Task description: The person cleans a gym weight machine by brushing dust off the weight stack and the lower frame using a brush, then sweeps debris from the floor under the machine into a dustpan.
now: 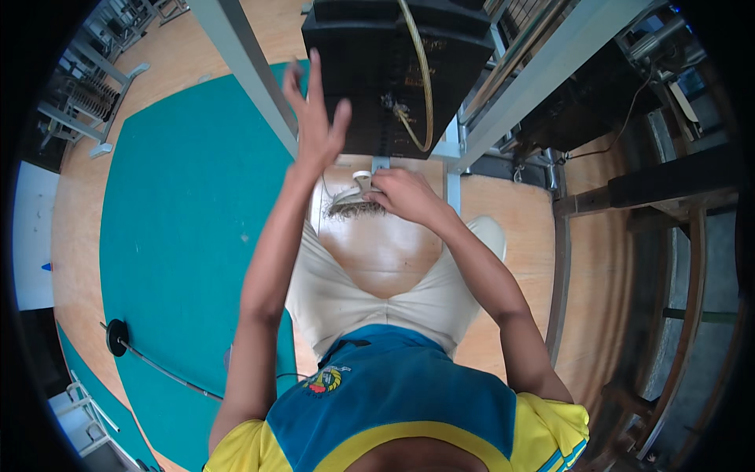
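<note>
My right hand (407, 194) grips a brush (356, 200) with a pale body and frayed, greyish bristles, low over the floor between my knees. The bristles face toward me, and part of the brush is hidden under my fingers. Raised in front of the black weight stack (354, 112) of a gym machine, my left hand (317, 121) has its fingers spread and slightly blurred, with nothing in it. It is beside a grey metal upright (248, 65). A yellowish cable (426, 76) loops down across the front of the stack.
A grey diagonal beam (548, 88) bounds the machine on the right. To my left lies a green mat (183, 206) with a barbell (171, 369) on it. A metal-framed bench with a dark pad (666, 177) stands at right. More gym machines (88, 100) are at far left.
</note>
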